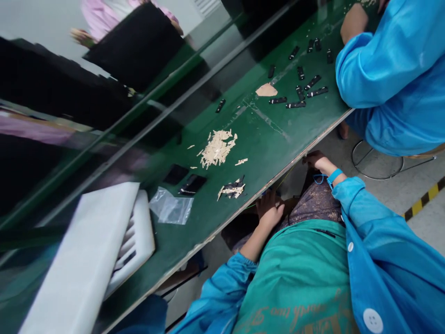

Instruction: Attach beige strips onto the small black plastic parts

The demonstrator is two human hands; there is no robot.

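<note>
1. Head view, hands: left hand (269,209) resting at the edge of the green bench (267,134), fingers loosely spread, holding nothing; right hand (317,160) reaching under the edge at 2 o'clock from the left, fingers curled, grip impossible to tell.
2. Nearest parts: small mixed pile of tan and black strips (232,189) lying just above the left hand, at 11 o'clock.
3. Further stock: larger tan strip heap (217,148), clear plastic bag (171,208), white tray (104,250) at 8 o'clock.
4. Risk, judged: small pile sitting near the edge, likely sliding off if the bench gets knocked from below.
5. Co-worker's blue sleeve (392,65) at 1 o'clock, beside scattered black clips (306,90).
</note>
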